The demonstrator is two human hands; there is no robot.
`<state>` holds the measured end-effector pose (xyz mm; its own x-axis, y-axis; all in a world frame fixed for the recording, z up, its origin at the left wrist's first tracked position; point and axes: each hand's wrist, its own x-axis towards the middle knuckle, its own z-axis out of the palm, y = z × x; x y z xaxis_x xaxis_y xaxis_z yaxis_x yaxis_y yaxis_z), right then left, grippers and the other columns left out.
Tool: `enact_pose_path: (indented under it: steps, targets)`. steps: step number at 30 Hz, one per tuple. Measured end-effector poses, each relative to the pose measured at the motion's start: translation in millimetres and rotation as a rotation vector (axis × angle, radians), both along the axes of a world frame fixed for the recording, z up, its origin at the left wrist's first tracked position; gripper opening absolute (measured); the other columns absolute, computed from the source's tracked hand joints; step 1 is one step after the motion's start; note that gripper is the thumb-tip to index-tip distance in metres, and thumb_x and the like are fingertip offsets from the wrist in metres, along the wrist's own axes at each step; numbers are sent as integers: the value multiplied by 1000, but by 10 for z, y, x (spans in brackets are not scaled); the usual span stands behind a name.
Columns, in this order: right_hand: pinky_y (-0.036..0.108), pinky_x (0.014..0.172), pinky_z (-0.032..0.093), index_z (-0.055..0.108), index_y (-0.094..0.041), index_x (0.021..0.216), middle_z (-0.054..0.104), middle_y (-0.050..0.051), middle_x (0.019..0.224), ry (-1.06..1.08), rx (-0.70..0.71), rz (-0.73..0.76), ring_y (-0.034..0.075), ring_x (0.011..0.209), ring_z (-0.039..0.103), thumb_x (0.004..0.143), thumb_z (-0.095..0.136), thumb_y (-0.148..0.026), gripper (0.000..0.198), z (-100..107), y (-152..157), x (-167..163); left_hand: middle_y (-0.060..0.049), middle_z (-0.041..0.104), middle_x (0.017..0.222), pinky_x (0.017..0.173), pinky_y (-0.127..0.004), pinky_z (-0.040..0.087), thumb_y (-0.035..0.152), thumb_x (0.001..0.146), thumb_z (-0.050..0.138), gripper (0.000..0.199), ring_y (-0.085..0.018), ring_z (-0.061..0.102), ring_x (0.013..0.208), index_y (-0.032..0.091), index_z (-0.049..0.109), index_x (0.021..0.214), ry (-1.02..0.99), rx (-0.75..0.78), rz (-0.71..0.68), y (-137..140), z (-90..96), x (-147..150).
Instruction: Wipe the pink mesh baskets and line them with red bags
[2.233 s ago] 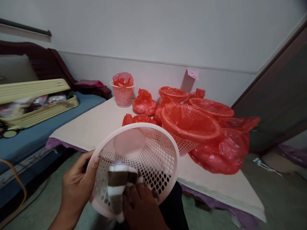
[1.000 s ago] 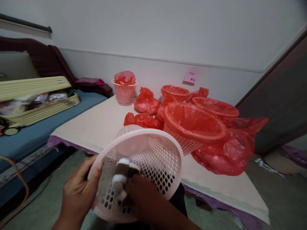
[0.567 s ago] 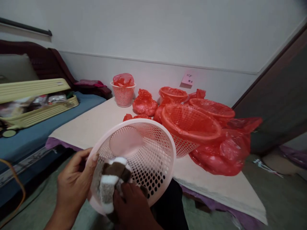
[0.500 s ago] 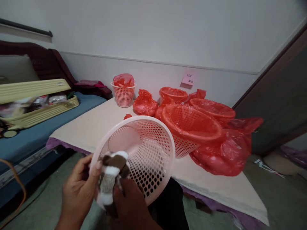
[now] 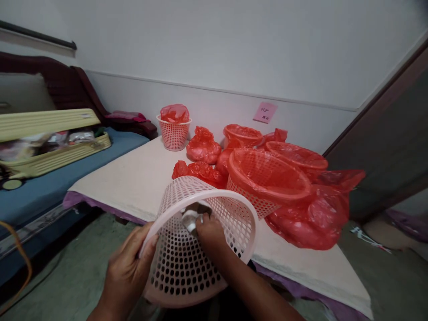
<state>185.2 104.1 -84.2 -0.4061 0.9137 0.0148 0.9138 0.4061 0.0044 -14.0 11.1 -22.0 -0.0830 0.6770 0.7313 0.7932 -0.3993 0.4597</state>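
My left hand is closed on the left rim of a pale pink perforated plastic basket. The basket is tipped on its side, its mouth turned toward me. Reaching inside it, my right hand grips a small brown-and-white fabric bundle near the basket's bottom. Part of the bundle is hidden by my fingers and the shadow, and its exact kind is unclear. Just behind the basket lies a crumpled red plastic bag.
Red-bag-lined baskets and filled red bags crowd the right of the cloth-covered bed board. A smaller basket stands at the back left. A pink note is on the wall. An open yellow suitcase sits left.
My right hand has carried the fabric bundle from the rim deep into the basket. The basket has moved right and down and tilted, with my left hand still on its rim.
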Motion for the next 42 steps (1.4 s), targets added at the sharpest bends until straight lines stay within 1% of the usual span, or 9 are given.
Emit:
enact_pose_path:
  steps: [4,9,13,17,23,28,35,39,42]
  targets:
    - [43,79,51,69,-15,102,66,17,106,17,-32,70,31,96,64,91,51,-19,21,49,-49,-32,-1,73,96,79,-16,51,29,96,53,23,-11,69,86,19,66,113,25,19,-8,29,56,42]
    - [36,68,54,65,-20,98,67,9,97,151,-129,312,25,84,66,80,63,-23,19,108,-681,-49,-1,74,101,82,-19,51,32,95,54,24,-12,69,88,21,68,112,-13,-12,10,138,116,-68]
    - [49,71,55,64,-20,109,69,14,103,242,227,401,32,85,65,80,67,-38,34,-77,-999,-20,0,76,97,73,-19,52,43,93,56,30,-13,70,81,22,70,110,-170,-112,72,265,181,-146]
    - [49,65,55,61,-18,116,70,17,102,299,488,337,31,81,65,86,62,-26,31,-315,-1038,-65,1,75,98,75,-21,51,45,93,55,30,-13,68,84,24,71,108,-183,-161,-34,365,298,-133]
    - [49,65,55,56,-10,124,67,20,101,498,366,404,33,83,63,81,63,-26,46,-21,-963,-309,2,72,95,71,-22,50,49,89,59,32,-13,65,81,27,68,110,-366,-228,38,175,246,-24]
    - [40,82,56,48,-18,135,60,15,122,795,39,372,28,100,61,74,73,-49,73,51,-972,-560,1,67,105,77,-24,48,46,91,57,31,-15,63,90,29,65,116,-430,-228,120,-60,60,-11]
    - [42,77,55,66,-16,99,66,11,96,184,74,268,27,89,63,88,61,-18,12,-129,-633,-190,0,65,97,78,-23,45,31,96,54,28,-12,61,85,24,63,121,-32,-17,45,105,159,-151]
    - [44,76,54,67,-13,96,66,15,97,21,57,4,30,92,64,92,50,-10,18,82,-349,50,0,67,102,80,-22,47,23,96,54,30,-12,64,90,25,60,125,38,18,-58,172,181,-66]
    - [45,77,54,67,-16,99,67,13,102,90,-26,100,30,93,64,90,53,-14,17,183,-462,32,0,68,101,78,-22,47,24,96,54,29,-13,64,88,26,61,124,46,19,-39,211,208,-43]
